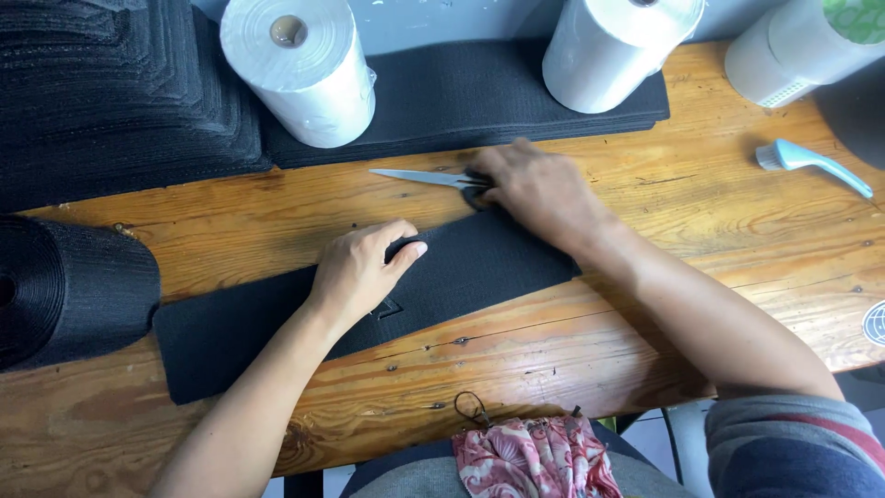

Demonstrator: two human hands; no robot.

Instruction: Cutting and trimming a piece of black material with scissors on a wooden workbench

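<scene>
Scissors, steel-bladed (419, 176), gripped in right hand (535, 189) mid-bench; left hand (355, 272) flat, pinning long black mesh strip (277, 318). Cutting step; next needs blades aligned.

The bench (701, 184) is knotty, worn varnished wood. The black strip (277, 323) on it looks like matt woven cloth. The scissors (419, 176) have bright, smooth metal blades. The white rolls (304, 74) look glossy.

Black mesh strip (277, 323) — orange-brown wooden table (719, 231) — white rolls (300, 69), pale-blue brush (811, 163).
</scene>
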